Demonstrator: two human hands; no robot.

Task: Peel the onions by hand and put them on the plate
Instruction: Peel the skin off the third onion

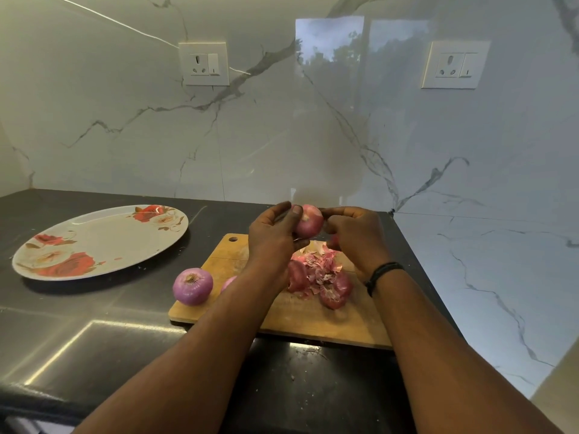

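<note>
Just right of the frame's centre, an onion [308, 221] is held above the far end of a wooden cutting board [316, 321], between both hands. It is gripped from the left by the left hand [272, 236], whose thumb is pressed against its upper left side. The right hand [354, 238] is closed against the onion's right side with curled fingers; whether skin is pinched there cannot be told. Below the hands, a heap of onion peels [319, 277] is seen on the board. A peeled onion [192, 286] is set at the board's left edge, and another [228, 282] is mostly hidden behind the left forearm. A floral plate [103, 242] lies at centre left on the dark counter [62, 339], well apart from the hands.
</note>
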